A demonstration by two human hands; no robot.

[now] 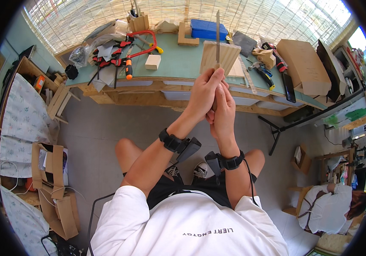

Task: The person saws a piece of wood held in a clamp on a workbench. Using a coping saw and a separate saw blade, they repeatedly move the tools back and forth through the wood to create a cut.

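L hand point(206, 91) + R hand point(225, 106): grip clenched tog. on thin blade tool point(218, 42), approx. mid of desk point(172, 57) front edge, tip twd far edge. Wood board point(229, 55) behind blade; contact unclear.

Single view: wide fisheye on wearer's head, left one of side-by-side pair, looked steeply down and forward. White T-shirt point(161, 224) lay nearest, along lower edge; forearms point(146, 164) reached up from it. Left hand point(203, 91) and right hand point(224, 109) sat farther out, above centre. Beyond: green-topped workbench point(174, 55), then slatted blind point(82, 32) across top. Straight edges bowed toward black rim.
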